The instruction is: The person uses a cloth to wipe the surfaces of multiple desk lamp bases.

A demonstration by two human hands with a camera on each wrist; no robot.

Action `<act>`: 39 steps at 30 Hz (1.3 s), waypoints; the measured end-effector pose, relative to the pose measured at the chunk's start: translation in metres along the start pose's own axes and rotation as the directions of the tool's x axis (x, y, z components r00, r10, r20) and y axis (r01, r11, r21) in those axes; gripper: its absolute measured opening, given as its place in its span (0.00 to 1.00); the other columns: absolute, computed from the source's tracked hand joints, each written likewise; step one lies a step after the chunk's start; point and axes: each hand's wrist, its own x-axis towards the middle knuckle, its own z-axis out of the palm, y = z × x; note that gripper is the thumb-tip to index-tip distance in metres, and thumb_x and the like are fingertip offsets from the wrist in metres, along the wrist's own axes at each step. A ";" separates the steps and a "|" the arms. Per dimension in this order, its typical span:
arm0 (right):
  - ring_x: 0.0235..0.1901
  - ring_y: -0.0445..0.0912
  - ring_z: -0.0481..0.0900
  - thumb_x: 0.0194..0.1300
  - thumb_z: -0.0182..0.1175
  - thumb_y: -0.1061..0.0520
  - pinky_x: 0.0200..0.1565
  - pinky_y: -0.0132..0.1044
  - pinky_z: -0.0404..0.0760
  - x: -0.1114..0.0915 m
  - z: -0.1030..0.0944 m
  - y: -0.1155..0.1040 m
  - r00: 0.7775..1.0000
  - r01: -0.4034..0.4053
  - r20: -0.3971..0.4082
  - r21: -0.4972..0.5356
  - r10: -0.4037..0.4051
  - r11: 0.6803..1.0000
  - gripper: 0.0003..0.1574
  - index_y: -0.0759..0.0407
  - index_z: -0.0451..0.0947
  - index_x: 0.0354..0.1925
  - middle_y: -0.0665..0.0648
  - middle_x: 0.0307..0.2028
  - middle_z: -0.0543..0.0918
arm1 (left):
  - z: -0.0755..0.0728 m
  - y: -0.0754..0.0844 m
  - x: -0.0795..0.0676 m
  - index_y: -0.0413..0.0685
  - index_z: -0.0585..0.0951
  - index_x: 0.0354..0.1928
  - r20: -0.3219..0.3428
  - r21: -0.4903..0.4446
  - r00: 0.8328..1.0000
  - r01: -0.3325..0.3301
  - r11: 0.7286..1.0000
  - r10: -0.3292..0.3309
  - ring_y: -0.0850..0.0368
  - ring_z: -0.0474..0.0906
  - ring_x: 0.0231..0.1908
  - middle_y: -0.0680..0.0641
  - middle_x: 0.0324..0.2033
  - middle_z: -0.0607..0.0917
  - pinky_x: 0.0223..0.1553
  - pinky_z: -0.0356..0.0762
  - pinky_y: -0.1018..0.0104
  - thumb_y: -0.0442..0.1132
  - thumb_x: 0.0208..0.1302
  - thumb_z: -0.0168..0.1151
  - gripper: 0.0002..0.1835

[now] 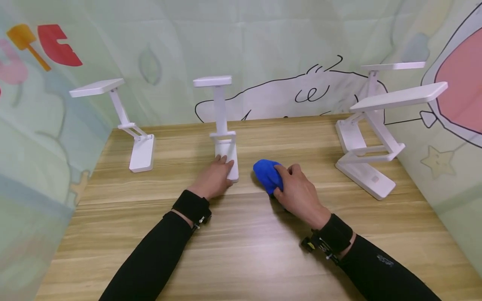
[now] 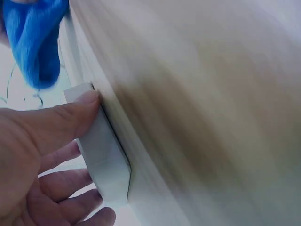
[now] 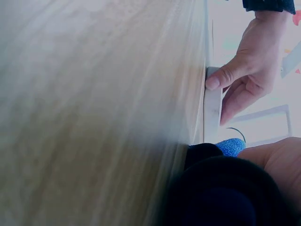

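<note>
Middle desk lamp [image 1: 220, 109]: it stands on the wood-grain tabletop [image 1: 241, 255], its base [image 1: 227, 149] toward us, its lamp head [image 1: 212, 81] raised at the back.
Left hand [image 1: 214, 177]: we have the base held, thumb [image 2: 63, 118] against its near end, fingers over its top.
Right hand [image 1: 300, 196]: we pinch the bunched blue cloth [image 1: 267, 173] just right of the base, apart from it; whether the cloth touches the tabletop we cannot tell.
Lamp handling: we judge it light, stiff and smooth enough to slide; the hinge bars [image 1: 223, 134] may fold under a push, so we would hold low on the base.
Cloth handling: soft and limp, best pinched in a gathered bunch.
Edges: the backdrop [image 1: 241, 46] rises behind the tabletop's rear edge, near the lamp head, so we judge backward room tight.
Room: we have wood surface toward us; the left desk lamp [image 1: 143, 154] and, at right, the front lamp [image 1: 399, 97] and rear lamp [image 1: 349, 134] stand well apart from our grip.
</note>
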 end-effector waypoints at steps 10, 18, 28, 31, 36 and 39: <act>0.37 0.54 0.75 0.54 0.62 0.55 0.29 0.49 0.80 0.000 0.004 -0.001 1.000 0.006 -0.007 -0.004 -0.006 1.000 0.41 0.55 0.66 0.67 0.64 0.44 0.68 | -0.012 -0.043 -0.008 0.36 0.64 0.69 -0.016 -0.044 0.999 0.049 0.998 -0.050 0.33 0.56 0.68 0.29 0.68 0.63 0.67 0.59 0.44 0.39 0.62 0.65 0.36; 0.38 0.54 0.75 0.55 0.60 0.55 0.30 0.50 0.80 0.001 0.005 -0.002 1.000 0.007 0.005 0.000 -0.007 1.000 0.41 0.55 0.65 0.68 0.63 0.44 0.68 | -0.022 -0.073 -0.014 0.33 0.63 0.69 0.004 -0.052 0.989 0.149 0.987 -0.149 0.31 0.54 0.68 0.27 0.68 0.62 0.67 0.58 0.42 0.35 0.61 0.65 0.36; 0.38 0.54 0.76 0.54 0.60 0.55 0.31 0.50 0.81 0.001 0.005 -0.004 1.000 0.011 0.000 0.003 -0.011 1.000 0.40 0.55 0.66 0.67 0.63 0.44 0.69 | -0.027 -0.106 -0.024 0.32 0.62 0.69 -0.004 -0.012 0.978 0.208 0.978 -0.208 0.29 0.58 0.66 0.25 0.66 0.64 0.65 0.61 0.39 0.35 0.62 0.63 0.35; 0.38 0.54 0.76 0.54 0.60 0.55 0.30 0.50 0.81 0.001 0.005 -0.004 1.000 0.018 -0.010 0.004 -0.018 1.000 0.40 0.55 0.67 0.67 0.63 0.44 0.69 | -0.029 -0.109 -0.026 0.31 0.64 0.67 -0.029 -0.010 0.979 0.204 0.979 -0.204 0.28 0.61 0.63 0.24 0.63 0.67 0.62 0.64 0.38 0.35 0.61 0.63 0.35; 0.38 0.54 0.76 0.54 0.60 0.55 0.30 0.51 0.81 0.001 0.005 -0.003 1.000 0.016 -0.010 0.002 -0.016 1.000 0.40 0.55 0.67 0.67 0.63 0.44 0.69 | -0.030 -0.110 -0.026 0.31 0.65 0.67 -0.042 -0.008 0.977 0.208 0.978 -0.209 0.28 0.63 0.61 0.24 0.61 0.69 0.59 0.67 0.38 0.34 0.60 0.64 0.34; 0.39 0.54 0.76 0.54 0.60 0.55 0.31 0.52 0.81 0.001 0.006 -0.003 1.000 0.011 -0.009 0.003 -0.011 1.000 0.40 0.55 0.67 0.67 0.63 0.44 0.69 | -0.030 -0.109 -0.024 0.31 0.64 0.67 -0.031 -0.013 0.975 0.219 0.976 -0.219 0.29 0.64 0.60 0.25 0.61 0.69 0.59 0.67 0.38 0.34 0.60 0.64 0.34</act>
